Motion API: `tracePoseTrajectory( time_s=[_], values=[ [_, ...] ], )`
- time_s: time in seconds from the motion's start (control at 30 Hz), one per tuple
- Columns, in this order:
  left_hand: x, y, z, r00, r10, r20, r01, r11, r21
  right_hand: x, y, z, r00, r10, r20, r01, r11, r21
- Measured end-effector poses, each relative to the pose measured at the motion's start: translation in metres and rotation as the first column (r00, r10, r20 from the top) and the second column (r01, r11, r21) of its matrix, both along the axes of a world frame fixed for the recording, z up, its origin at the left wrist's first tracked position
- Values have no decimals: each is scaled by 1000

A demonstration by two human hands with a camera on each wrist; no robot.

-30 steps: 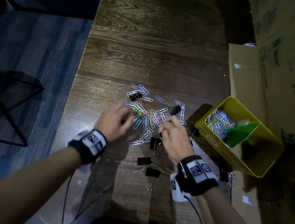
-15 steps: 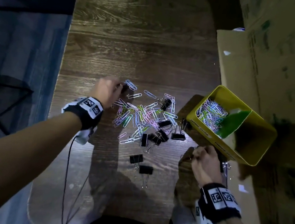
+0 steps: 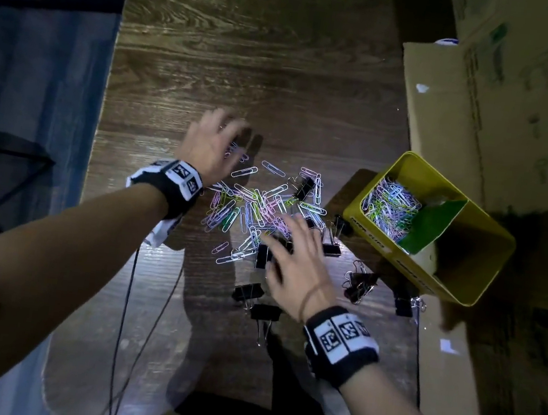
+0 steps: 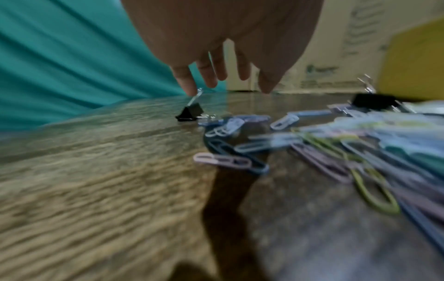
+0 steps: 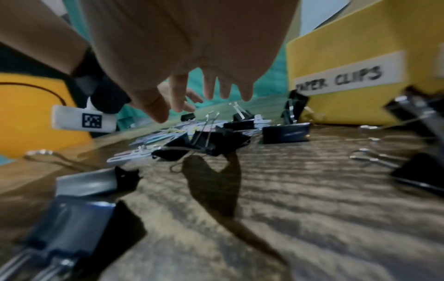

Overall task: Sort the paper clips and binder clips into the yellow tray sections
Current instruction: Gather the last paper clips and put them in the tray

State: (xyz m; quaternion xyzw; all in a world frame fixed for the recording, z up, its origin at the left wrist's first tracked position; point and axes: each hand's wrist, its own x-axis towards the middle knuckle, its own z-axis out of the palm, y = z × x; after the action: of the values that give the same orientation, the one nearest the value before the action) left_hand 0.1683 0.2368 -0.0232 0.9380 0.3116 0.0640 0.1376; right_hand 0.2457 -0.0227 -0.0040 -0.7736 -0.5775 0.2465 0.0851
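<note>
Coloured paper clips (image 3: 258,209) lie in a loose pile mid-table, with several black binder clips (image 3: 331,249) scattered at its near and right sides. My left hand (image 3: 236,137) hovers over the pile's far-left edge with fingers straight. In the left wrist view the left hand (image 4: 223,83) hangs just above a small binder clip (image 4: 190,114), holding nothing. My right hand (image 3: 282,239) spreads its fingers over the pile's near-right part. The right hand (image 5: 204,102) is empty above binder clips (image 5: 216,140). The yellow tray (image 3: 366,229) stands at the right. Its left section holds paper clips (image 3: 390,207), and a green divider (image 3: 436,223) splits it.
Cardboard boxes (image 3: 520,99) stand right of and behind the tray. A label reading PAPER CLIPS (image 5: 341,79) is on the tray's front wall. The table's left edge (image 3: 104,117) drops to a blue floor. Wrist cables (image 3: 125,310) trail toward me.
My right hand has moved left from the tray's front back over the pile and spread its fingers. My left hand has uncurled and shifted slightly farther along the pile's far-left edge.
</note>
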Motion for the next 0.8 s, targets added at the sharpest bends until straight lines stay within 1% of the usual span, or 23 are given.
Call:
tracePoseTrajectory(
  time_s=[0.03,0.07,0.13,0.2,0.27,0.33,0.4,0.43,0.5,0.57,0.63,0.7,0.73,0.8],
  values=[
    [-1,-4,-6,993,-86,-83,85,996,-9,-2,6,-1,998,60,8,-60,998,-32],
    [-3,-7,-10,976,-137,-168,133,991,-35,-4,8,-5,994,108,30,-106,993,-59],
    [-11,-11,-19,941,-159,-299,134,986,-101,-3,9,-11,982,170,79,-160,979,-124],
    [-23,-16,-25,914,-166,-370,111,980,-167,-1,5,-16,979,175,107,-157,975,-158],
    [-38,-23,-28,914,-192,-359,134,974,-181,2,1,-18,980,144,140,-124,982,-143],
    [-55,-36,-28,914,-243,-326,191,964,-182,2,-2,-18,979,126,157,-111,989,-102],
    [-72,-51,-30,907,-297,-299,248,950,-190,-2,-4,-17,979,126,163,-118,991,-58],
    [-76,-57,-29,909,-300,-290,255,949,-184,-5,-5,-17,977,135,164,-131,991,-35],
    [-71,-64,-24,929,-263,-262,225,960,-167,-12,-8,-18,972,162,170,-165,986,3],
    [-55,-65,-20,942,-227,-249,185,966,-180,-17,-11,-19,971,163,175,-169,985,24],
    [-38,-65,-20,921,-255,-295,197,957,-214,-19,-16,-21,976,130,175,-141,989,51],
    [-30,-67,-24,882,-297,-366,222,947,-232,-19,-21,-22,975,89,204,-103,993,59],
    [-30,-69,-26,874,-301,-381,225,946,-233,-17,-25,-22,970,74,231,-90,994,60],
    [-38,-75,-31,884,-300,-358,227,946,-231,-11,-32,-23,962,50,267,-70,995,65]
  ],
)
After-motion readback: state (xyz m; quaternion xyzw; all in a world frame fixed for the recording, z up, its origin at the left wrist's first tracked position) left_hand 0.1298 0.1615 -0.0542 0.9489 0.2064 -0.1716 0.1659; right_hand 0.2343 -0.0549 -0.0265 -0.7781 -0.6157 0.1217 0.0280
